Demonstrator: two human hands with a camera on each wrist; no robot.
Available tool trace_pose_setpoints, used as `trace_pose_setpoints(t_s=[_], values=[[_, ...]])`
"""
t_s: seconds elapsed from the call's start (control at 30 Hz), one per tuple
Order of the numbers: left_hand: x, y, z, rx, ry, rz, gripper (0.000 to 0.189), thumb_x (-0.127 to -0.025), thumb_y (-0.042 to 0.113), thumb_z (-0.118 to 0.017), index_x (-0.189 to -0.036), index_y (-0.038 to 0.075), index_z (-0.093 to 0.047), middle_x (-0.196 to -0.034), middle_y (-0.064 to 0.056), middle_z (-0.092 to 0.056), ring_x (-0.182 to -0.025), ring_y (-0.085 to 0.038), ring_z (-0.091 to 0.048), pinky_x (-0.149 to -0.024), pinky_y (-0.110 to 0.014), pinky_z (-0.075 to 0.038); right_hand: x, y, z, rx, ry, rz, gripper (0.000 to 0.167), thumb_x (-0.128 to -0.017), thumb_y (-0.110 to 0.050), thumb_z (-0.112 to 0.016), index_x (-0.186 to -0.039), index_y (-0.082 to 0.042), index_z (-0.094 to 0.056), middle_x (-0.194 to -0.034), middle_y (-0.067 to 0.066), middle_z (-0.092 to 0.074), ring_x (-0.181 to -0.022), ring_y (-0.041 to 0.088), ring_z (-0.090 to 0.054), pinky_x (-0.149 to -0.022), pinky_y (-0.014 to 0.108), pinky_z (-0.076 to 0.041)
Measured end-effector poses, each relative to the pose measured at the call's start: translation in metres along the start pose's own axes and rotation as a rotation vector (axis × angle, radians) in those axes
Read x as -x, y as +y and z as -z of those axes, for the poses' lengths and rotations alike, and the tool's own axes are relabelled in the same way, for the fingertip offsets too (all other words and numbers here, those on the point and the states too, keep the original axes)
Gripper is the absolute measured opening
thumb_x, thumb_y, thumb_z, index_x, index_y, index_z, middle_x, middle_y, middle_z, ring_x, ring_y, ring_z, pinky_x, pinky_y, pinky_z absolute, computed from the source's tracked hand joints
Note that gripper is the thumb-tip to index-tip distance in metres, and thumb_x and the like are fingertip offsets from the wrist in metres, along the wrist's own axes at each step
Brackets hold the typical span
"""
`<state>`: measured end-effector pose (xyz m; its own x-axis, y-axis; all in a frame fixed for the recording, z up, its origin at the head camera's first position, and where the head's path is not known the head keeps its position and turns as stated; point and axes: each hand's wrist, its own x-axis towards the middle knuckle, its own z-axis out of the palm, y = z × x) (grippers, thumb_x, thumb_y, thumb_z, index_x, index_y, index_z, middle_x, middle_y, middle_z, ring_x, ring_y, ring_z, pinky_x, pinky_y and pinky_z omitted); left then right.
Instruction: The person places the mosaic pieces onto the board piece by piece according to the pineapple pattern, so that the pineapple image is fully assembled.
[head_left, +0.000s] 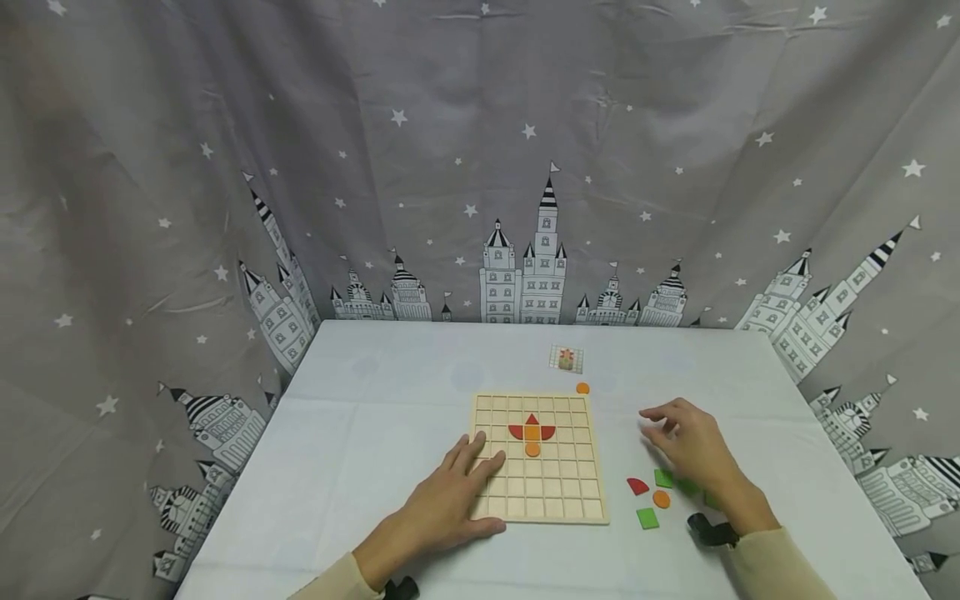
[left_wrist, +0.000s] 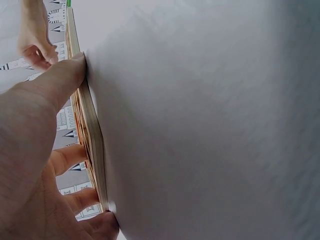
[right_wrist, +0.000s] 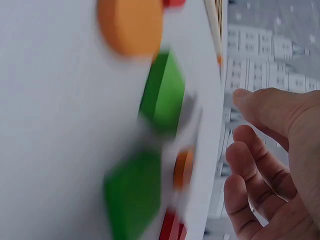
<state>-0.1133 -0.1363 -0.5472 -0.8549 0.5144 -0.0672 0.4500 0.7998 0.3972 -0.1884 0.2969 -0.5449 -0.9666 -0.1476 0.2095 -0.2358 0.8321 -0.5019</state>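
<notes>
A pale wooden grid board (head_left: 555,487) lies on the table. On it sit a red triangle (head_left: 532,419), an orange square (head_left: 532,433) flanked by two red quarter-circle pieces (head_left: 548,432), and an orange disc (head_left: 532,450) below. My left hand (head_left: 450,502) rests on the board's left side with fingers spread, its thumb at the near edge. My right hand (head_left: 696,450) hovers right of the board, fingers loosely bent and nothing between them. Under and beside it lie several green squares (head_left: 647,518), a red quarter-circle (head_left: 637,486) and an orange disc (head_left: 661,499).
A small pattern card (head_left: 566,358) lies beyond the board, with another orange disc (head_left: 582,388) by the board's far right corner. White cloth (head_left: 360,467) covers the table. Behind it hangs a grey curtain (head_left: 450,108) printed with castles and stars.
</notes>
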Motion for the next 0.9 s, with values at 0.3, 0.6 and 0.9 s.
trace_pose_setpoints(t_s=[0.3,0.6,0.9], values=[[0.0,0.001,0.0,-0.004,0.003,0.0,0.101,-0.099,0.066,-0.087,-0.179,0.018,-0.049,-0.19,-0.025,-0.033,-0.174,-0.056,-0.035,-0.114,-0.069,-0.062,0.014,0.038,0.03,0.011,0.001,-0.156,0.041,-0.102,-0.02,-0.092,-0.139,-0.003,-0.083,-0.126,0.022,-0.078,-0.104,0.031,-0.073,-0.077,0.024,-0.058],[0.001,0.001,0.001,0.003,0.002,0.014,0.101,-0.099,0.067,-0.087,-0.179,0.019,-0.048,-0.191,-0.023,-0.032,-0.176,-0.054,-0.033,-0.115,-0.069,-0.062,0.02,0.06,0.038,0.019,-0.058,-0.271,0.052,-0.103,-0.031,-0.092,-0.143,-0.001,-0.079,-0.126,0.026,-0.077,-0.104,0.032,-0.07,-0.084,0.034,-0.056],[0.001,-0.001,-0.001,0.009,0.008,0.005,0.1,-0.099,0.067,-0.087,-0.179,0.02,-0.049,-0.191,-0.023,-0.032,-0.176,-0.055,-0.034,-0.115,-0.069,-0.062,0.02,0.061,0.034,0.014,-0.06,-0.259,0.039,-0.1,-0.026,-0.095,-0.13,-0.002,-0.087,-0.108,0.013,-0.081,-0.095,0.025,-0.064,-0.076,0.027,-0.051]])
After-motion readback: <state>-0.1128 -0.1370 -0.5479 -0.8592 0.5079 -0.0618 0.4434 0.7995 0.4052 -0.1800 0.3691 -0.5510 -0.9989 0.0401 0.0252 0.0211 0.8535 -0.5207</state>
